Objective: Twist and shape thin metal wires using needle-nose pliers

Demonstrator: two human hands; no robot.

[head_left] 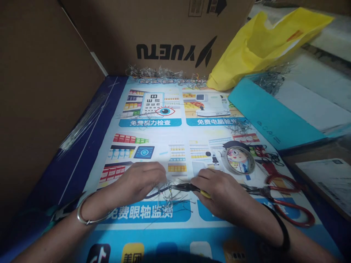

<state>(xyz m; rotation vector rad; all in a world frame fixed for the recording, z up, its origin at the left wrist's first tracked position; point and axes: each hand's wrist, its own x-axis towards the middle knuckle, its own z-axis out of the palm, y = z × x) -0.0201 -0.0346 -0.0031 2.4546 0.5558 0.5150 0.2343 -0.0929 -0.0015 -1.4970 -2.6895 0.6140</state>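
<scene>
My right hand (216, 188) is closed around needle-nose pliers (185, 187) with yellow-and-black handles, their dark jaws pointing left. The tips of the jaws meet thin silvery wire close to the fingers of my left hand (148, 179). Those left fingers are pinched together on a wire piece, its end partly hidden by them. Below the jaws, a loose tangle of cut wires (172, 201) lies on the printed poster (183, 146). A roll of clear tape (240, 160) rests beyond my right hand, and red-handled scissors (285, 199) lie to its right.
A cardboard box (170, 33) stands at the back, wire pieces (161, 73) along its foot. A yellow bag (263, 47) and a teal box (274, 113) are at the right. Straight wires (82, 128) lie on the left. Small red and black loops (270, 157) sit near the tape.
</scene>
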